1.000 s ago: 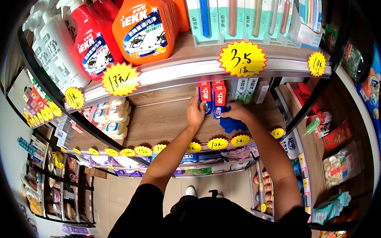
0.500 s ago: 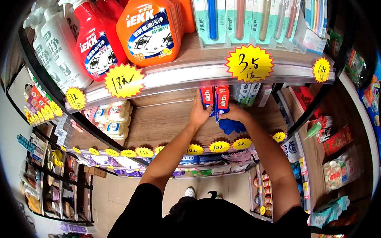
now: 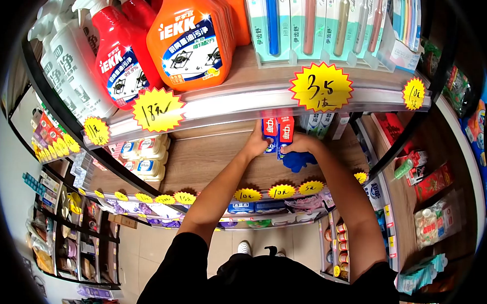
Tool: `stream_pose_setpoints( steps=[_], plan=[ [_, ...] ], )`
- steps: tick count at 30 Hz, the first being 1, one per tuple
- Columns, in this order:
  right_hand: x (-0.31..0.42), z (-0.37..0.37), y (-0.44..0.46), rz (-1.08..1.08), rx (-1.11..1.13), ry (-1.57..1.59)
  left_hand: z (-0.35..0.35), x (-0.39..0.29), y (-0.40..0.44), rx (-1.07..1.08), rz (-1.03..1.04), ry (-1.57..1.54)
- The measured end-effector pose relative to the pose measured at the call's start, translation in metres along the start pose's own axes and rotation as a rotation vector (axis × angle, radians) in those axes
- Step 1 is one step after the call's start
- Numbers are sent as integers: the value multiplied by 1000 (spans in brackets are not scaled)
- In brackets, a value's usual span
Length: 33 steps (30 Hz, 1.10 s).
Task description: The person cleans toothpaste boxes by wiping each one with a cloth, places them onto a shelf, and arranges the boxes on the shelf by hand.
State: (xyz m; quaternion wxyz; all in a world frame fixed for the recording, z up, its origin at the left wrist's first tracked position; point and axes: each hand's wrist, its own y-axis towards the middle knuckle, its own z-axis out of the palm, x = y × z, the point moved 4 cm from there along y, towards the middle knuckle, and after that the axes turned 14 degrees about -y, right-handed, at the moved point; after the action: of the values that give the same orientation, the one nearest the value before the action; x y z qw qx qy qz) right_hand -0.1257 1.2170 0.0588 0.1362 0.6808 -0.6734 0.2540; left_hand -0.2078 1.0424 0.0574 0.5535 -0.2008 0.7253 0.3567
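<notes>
Two upright red-and-blue toothpaste boxes stand side by side on the lower wooden shelf, under the upper shelf's edge. My left hand (image 3: pixel 258 143) grips the left toothpaste box (image 3: pixel 269 130) from its outer side, fingers partly hidden. Against the other side, my right hand (image 3: pixel 302 144) holds the right toothpaste box (image 3: pixel 286 133), thumb across its front. A crumpled blue cloth (image 3: pixel 298 161) hangs just below my right hand; whether the fingers also pinch it, I cannot tell. Right behind that hand stand more white-and-green boxes (image 3: pixel 318 123).
Overhead, the upper shelf's front rail (image 3: pixel 236 105) carries yellow price tags. It bears orange spray bottles (image 3: pixel 191 46), red spray bottles (image 3: pixel 121 60) and toothbrush packs (image 3: pixel 309 26). White-lidded bottles (image 3: pixel 147 155) sit left on the lower shelf. A black post (image 3: pixel 396 146) stands right.
The two toothpaste boxes have come closer together, narrowing the gap between them. My left hand has shifted slightly right with its box; my right hand still grips the other.
</notes>
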Motion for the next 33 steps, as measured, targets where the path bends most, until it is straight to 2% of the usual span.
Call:
stream_pose_setpoints(
  steps=[5, 12, 16, 19, 21, 24, 26, 28, 33],
  plan=[
    [-3, 4, 2, 13, 31, 39, -4, 30, 8, 5, 7, -87],
    [4, 1, 2, -2, 49, -57, -2, -1, -2, -14, 0, -7],
    [7, -2, -6, 41, -12, -41, -2, 14, 3, -33, -4, -19],
    [-1, 2, -2, 2, -51, -23, -4, 24, 6, -32, 96, 10],
    [-4, 5, 0, 0, -20, 7, -6, 30, 6, -50, 90, -34],
    [2, 4, -6, -29, 4, 40, 0, -5, -6, -16, 53, -35],
    [5, 3, -9, -53, -6, 42, -3, 4, -4, -27, 65, -25],
    [-4, 10, -7, 56, -35, -54, -2, 6, -5, -36, 74, -19],
    [-5, 20, -13, 118, -70, -127, 2, -2, -11, -66, 154, 19]
  ],
)
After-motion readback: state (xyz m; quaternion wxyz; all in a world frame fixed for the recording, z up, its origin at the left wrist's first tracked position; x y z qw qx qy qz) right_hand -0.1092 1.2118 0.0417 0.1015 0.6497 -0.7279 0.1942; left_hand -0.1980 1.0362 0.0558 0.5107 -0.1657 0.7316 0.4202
